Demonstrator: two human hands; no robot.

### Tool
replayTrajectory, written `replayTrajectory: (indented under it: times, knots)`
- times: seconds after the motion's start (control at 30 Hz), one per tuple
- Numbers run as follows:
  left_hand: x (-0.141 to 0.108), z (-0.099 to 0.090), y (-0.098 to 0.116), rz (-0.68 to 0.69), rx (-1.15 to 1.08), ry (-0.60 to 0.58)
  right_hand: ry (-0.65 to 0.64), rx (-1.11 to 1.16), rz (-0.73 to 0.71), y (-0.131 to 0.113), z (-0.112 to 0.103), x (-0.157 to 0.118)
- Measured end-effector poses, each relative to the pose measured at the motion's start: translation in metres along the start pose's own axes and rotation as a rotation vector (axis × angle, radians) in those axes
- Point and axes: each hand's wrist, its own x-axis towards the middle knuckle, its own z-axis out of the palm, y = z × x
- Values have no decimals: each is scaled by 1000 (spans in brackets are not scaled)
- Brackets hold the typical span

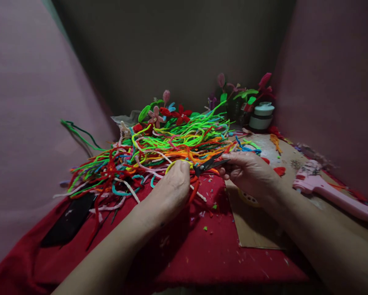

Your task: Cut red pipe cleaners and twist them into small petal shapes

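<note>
My left hand (176,186) is closed around the handle end of a pair of scissors (207,165), partly hiding it. The dark blades point right and stand a little apart. At their tips, my right hand (248,170) is closed, thumb against fingers; what it pinches is too small to make out. Behind both hands spreads a large tangled heap of fuzzy pipe cleaners (178,141) in green, orange, red, pink and white. A red strand (194,191) hangs below my left hand.
A pink glue gun (334,192) lies at right beside a cardboard sheet (254,229). Pipe-cleaner flowers (181,114) and a lidded jar (262,116) stand at the back. A black flat object (67,219) rests on the red cloth (171,262) at left, where scraps are scattered.
</note>
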Motion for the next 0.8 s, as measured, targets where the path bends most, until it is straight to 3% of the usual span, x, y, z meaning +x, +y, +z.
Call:
replayTrajectory:
  times: [0.37,0.8]
  knots:
    - [2,10,-3,4,27,-31,103,45,97,-3,2,-1]
    - [1,3,5,-91,136,-88,163,11,144,-6,3,-1]
